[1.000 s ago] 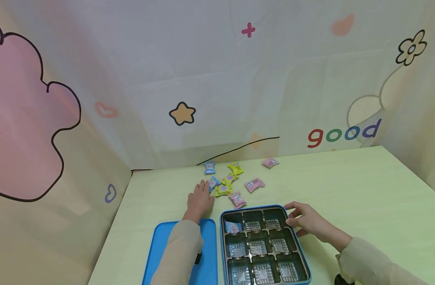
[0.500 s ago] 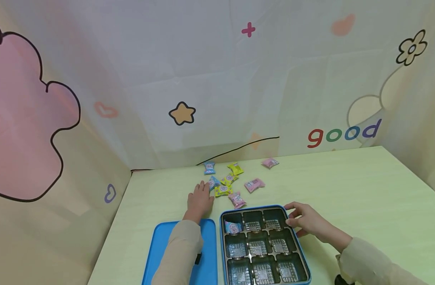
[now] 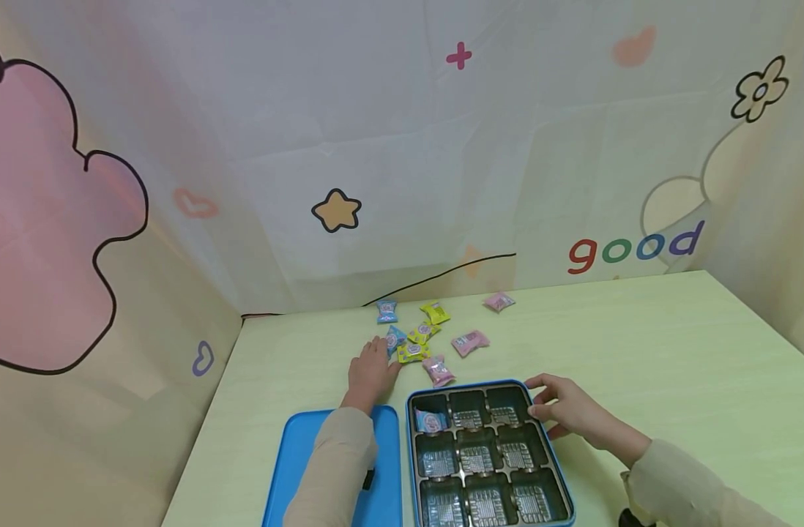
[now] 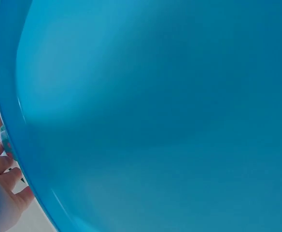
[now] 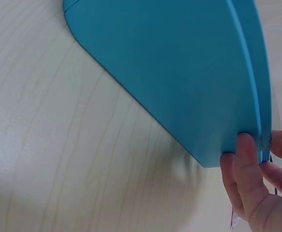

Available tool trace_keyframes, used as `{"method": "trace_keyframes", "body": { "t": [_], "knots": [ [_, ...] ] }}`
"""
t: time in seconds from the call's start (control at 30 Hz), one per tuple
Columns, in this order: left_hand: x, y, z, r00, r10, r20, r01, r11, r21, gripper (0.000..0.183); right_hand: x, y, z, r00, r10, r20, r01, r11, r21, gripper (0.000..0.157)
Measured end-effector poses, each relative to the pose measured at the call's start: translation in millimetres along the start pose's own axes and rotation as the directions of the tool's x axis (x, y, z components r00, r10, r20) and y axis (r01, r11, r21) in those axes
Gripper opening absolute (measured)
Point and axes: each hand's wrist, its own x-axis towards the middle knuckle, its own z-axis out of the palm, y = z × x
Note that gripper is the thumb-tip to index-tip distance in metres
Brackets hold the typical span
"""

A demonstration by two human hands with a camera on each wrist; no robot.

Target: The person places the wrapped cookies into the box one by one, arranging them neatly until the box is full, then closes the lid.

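Note:
My left hand (image 3: 369, 373) reaches past the blue lid (image 3: 332, 422), its fingertips right at a blue-wrapped candy (image 3: 394, 339) and its thumb spread toward a yellow candy (image 3: 411, 353). In the left wrist view, the blue candy (image 4: 6, 141) shows between thumb and bent fingers, partly hidden by the lid's edge (image 4: 10, 111). My right hand (image 3: 570, 408) grips the far right corner of a blue box (image 3: 559, 468), with fingers (image 5: 247, 159) against its outer wall and the thumb at the rim. One blue candy (image 3: 431, 421) lies in its far left compartment.
Farther back lie another blue candy (image 3: 386, 311), yellow candies (image 3: 435, 312) and several pink candies (image 3: 470, 342). A black divided insert (image 3: 477, 444) fills the box, which stands just right of the lid. A printed cloth (image 3: 402, 161) hangs behind the table (image 3: 639, 344).
My left hand shifts slightly to the right, its thumb drawing nearer to the yellow candy. The right hand, the box and the other candies stay where they were.

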Motion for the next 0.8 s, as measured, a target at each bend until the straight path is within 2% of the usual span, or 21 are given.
{"method": "trace_keyframes", "body": {
  "t": [0.37,0.8],
  "knots": [
    [5.5,6.4,2.2,0.997,-0.060,-0.045,0.062,0.997,0.049,0.046,0.9,0.0,0.6,1.000,0.010,-0.017,-0.010,1.000,0.015,0.044],
    [7.9,9.7,1.2,0.995,-0.075,-0.065,0.078,0.996,0.046,0.039,0.9,0.2,0.7,1.000,0.016,-0.023,-0.016,1.000,0.011,0.044]
  ]
}}
